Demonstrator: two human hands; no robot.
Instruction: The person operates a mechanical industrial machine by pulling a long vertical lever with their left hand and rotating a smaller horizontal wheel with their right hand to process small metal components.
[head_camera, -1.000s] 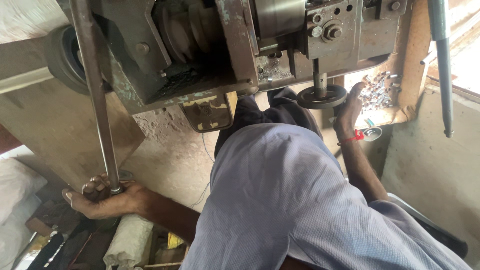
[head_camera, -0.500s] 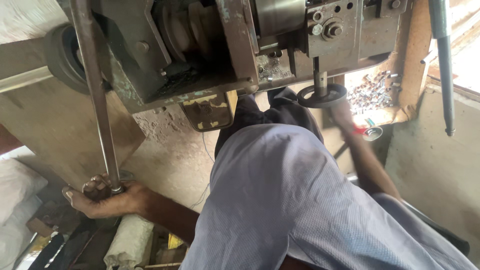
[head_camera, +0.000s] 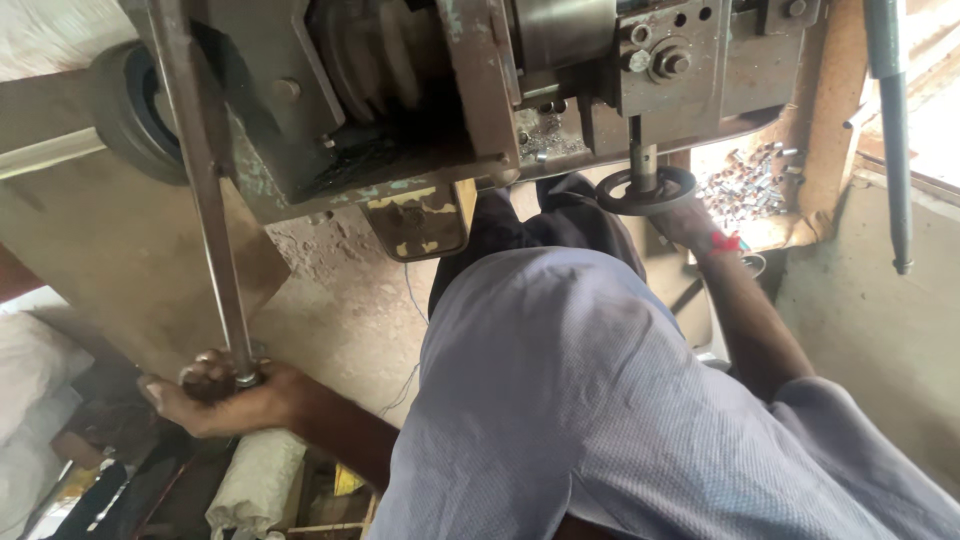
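Head view, looking down over our shirt: our left hand (head_camera: 225, 400) has its fingers wrapped tight around the bottom end of the long metal lever (head_camera: 205, 195) beside the lathe body (head_camera: 400, 110). Our right hand (head_camera: 690, 220) reaches under the small black handwheel (head_camera: 647, 188), touching it, but we can't tell its grip.

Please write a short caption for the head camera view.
Left hand grips a long metal lever; right hand reaches a small handwheel.
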